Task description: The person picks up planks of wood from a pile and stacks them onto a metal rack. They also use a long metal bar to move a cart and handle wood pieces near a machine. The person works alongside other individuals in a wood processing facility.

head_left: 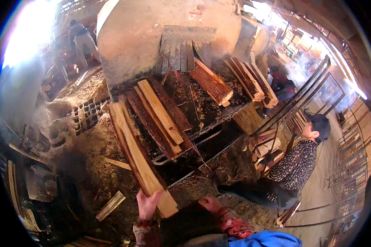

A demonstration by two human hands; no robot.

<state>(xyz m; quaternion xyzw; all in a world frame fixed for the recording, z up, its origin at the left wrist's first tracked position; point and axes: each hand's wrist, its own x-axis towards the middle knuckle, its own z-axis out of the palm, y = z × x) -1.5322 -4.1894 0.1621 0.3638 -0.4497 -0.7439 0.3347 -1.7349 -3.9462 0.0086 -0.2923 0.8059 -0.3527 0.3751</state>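
Observation:
A long pale wooden slab with bark along its edge slants from the machine's left front toward me. My left hand is closed on its near end, the thumb lying over the sawn face. My right hand is apart from the slab, low in front of my body beside a dark surface. Its fingers are partly hidden, so what it holds, if anything, cannot be made out. On the dark machine bed lie bark-edged slabs, just right of the slab in my left hand. A thick reddish piece of timber lies farther right.
A large tan machine housing with hanging dark flaps stands ahead. More boards rest at the bed's right. A co-worker in a patterned shirt is at right near stacked wood. Another person bends at far left.

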